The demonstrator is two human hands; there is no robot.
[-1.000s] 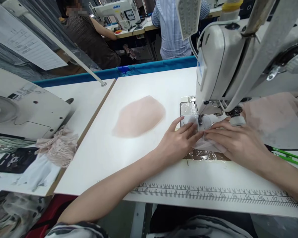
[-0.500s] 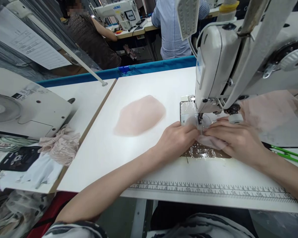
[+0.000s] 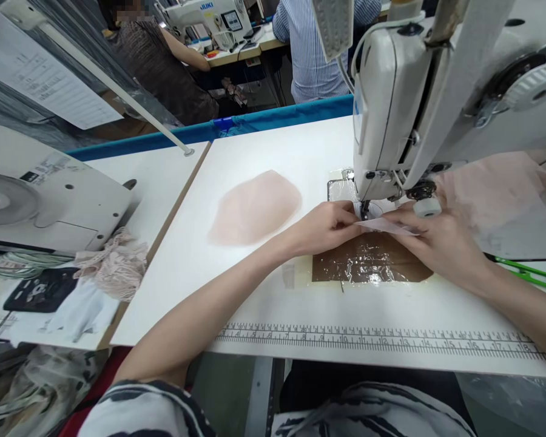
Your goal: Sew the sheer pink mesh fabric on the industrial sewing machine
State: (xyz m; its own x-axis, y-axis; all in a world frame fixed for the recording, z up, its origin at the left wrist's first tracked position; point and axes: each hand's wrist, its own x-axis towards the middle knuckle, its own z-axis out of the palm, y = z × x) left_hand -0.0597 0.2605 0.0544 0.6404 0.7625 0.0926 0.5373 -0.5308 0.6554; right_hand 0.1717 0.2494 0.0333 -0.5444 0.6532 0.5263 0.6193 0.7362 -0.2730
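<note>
Under the head of a white sewing machine point(image 3: 394, 109), both my hands pinch a small piece of sheer pale fabric point(image 3: 386, 226). My left hand point(image 3: 330, 227) is closed on its left end, just left of the presser foot point(image 3: 364, 209). My right hand point(image 3: 441, 240) grips the other end, right of the foot. The strip between them is lifted a little at its front edge; its far part is hidden by the hands and machine. Below it lies a brown patch under clear tape point(image 3: 368, 261). A separate pale pink sheer fabric piece point(image 3: 257, 209) lies flat to the left.
Green-handled scissors point(image 3: 530, 273) and more sheer pink fabric point(image 3: 495, 188) lie at the right. A printed ruler point(image 3: 382, 340) runs along the front edge. At the left are another machine point(image 3: 50, 200) and a pink yarn bundle point(image 3: 113, 267). Two people sit beyond the blue cloth edge point(image 3: 282, 115).
Both hands have shifted slightly away from me, and the fabric's near edge has been raised, uncovering more of the brown taped patch. The view has moved a little.
</note>
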